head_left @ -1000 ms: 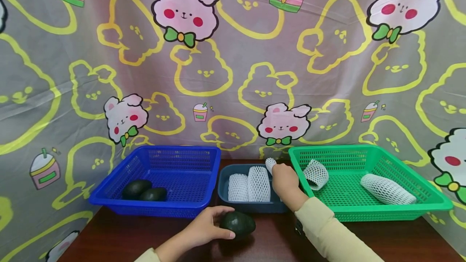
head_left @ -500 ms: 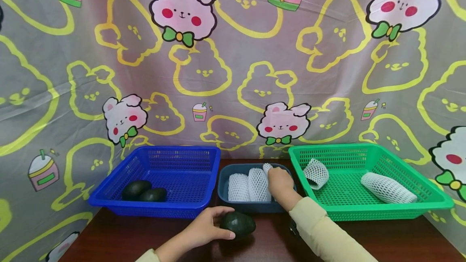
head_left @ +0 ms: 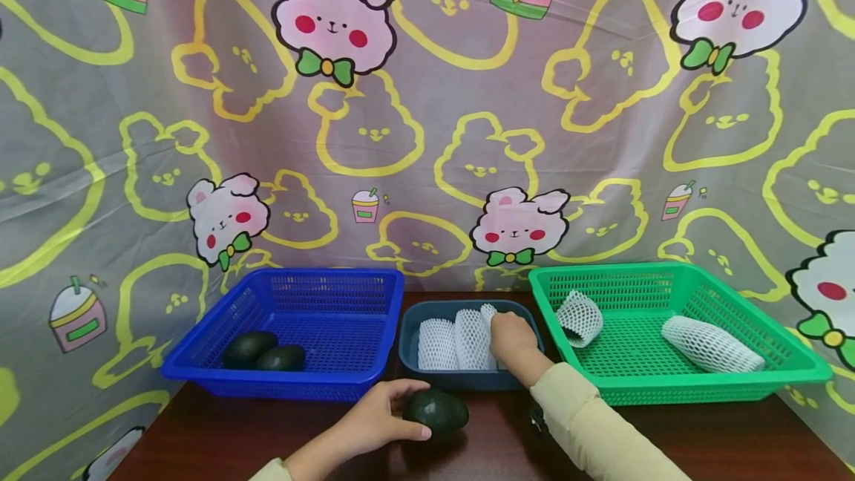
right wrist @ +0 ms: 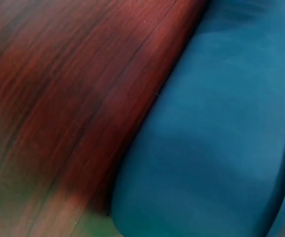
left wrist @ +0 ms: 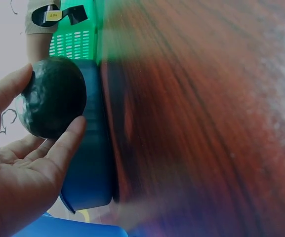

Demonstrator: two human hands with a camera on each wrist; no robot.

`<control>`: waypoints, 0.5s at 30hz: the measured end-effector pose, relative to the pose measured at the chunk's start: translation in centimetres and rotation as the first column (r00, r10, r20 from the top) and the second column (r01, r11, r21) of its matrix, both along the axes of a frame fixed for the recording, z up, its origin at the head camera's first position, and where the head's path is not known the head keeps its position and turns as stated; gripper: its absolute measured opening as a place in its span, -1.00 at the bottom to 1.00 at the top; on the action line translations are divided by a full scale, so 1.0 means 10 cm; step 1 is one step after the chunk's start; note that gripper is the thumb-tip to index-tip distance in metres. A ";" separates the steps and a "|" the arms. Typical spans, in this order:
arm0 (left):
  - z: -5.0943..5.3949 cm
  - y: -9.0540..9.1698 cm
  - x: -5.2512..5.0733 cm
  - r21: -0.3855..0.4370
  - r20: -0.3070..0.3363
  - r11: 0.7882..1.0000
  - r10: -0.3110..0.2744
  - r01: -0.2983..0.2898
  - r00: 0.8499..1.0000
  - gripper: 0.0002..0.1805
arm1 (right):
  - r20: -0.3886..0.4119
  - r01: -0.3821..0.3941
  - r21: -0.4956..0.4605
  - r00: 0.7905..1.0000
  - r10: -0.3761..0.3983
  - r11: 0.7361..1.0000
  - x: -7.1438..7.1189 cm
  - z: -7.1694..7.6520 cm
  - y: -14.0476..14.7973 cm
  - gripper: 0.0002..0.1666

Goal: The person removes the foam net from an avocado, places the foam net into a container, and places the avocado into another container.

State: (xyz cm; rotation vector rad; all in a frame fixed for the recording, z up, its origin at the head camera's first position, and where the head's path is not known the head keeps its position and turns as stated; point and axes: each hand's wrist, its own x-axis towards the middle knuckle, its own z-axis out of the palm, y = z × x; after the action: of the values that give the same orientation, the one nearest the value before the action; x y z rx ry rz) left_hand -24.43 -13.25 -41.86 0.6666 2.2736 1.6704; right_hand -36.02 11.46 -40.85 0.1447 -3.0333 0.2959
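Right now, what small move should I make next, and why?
Probably let the foam sleeve go from your right grip into the gray-blue tray: it's beside two other sleeves there, and your left grip holds a bare avocado.

My right hand has shifted left and slightly down over the dark tray, away from the green basket. The white foam sleeve I pinch has come with it, now overlapping the middle sleeve.
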 end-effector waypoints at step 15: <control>0.01 0.00 0.00 -0.009 -0.005 1.000 0.002 -0.002 1.000 -0.37 | 0.044 -0.020 -0.104 0.999 0.025 0.994 0.12 0.15 0.04 -0.55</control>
State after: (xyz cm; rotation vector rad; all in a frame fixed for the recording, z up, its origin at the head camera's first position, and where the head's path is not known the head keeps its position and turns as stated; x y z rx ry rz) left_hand -24.45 -13.28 -41.79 0.6669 2.2845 1.6603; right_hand -34.77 11.87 -39.36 0.1675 -3.0540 0.4637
